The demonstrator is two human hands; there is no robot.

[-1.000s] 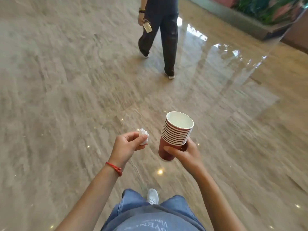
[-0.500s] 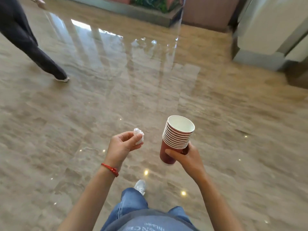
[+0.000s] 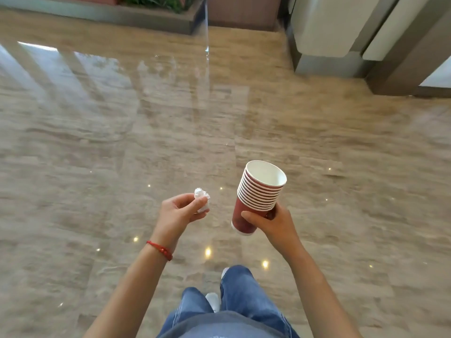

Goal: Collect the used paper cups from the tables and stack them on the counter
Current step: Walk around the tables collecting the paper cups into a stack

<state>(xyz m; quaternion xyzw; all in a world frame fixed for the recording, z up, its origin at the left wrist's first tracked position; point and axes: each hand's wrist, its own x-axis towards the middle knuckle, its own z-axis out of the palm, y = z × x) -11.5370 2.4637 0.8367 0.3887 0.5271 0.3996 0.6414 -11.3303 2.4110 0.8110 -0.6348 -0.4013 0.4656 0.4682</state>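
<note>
A stack of several red paper cups (image 3: 259, 193) with white rims tilts a little to the right, held low around its bottom cup by my right hand (image 3: 274, 222). My left hand (image 3: 179, 212), with a red string on its wrist, pinches a small crumpled white tissue (image 3: 202, 198) between thumb and fingers. Both hands hover in front of me at waist height, about a cup's width apart, above the glossy floor. No table or counter is in view.
Polished beige stone floor (image 3: 122, 142) stretches all around. A grey planter edge (image 3: 146, 18) with plants runs along the top left. White and grey wall panels or columns (image 3: 341, 32) stand at the top right. My jeans and white shoe show below.
The view has swung to the right: the walking person in dark clothes has left the frame and the panels at the right have come closer. Hands, cups and tissue keep their grip.
</note>
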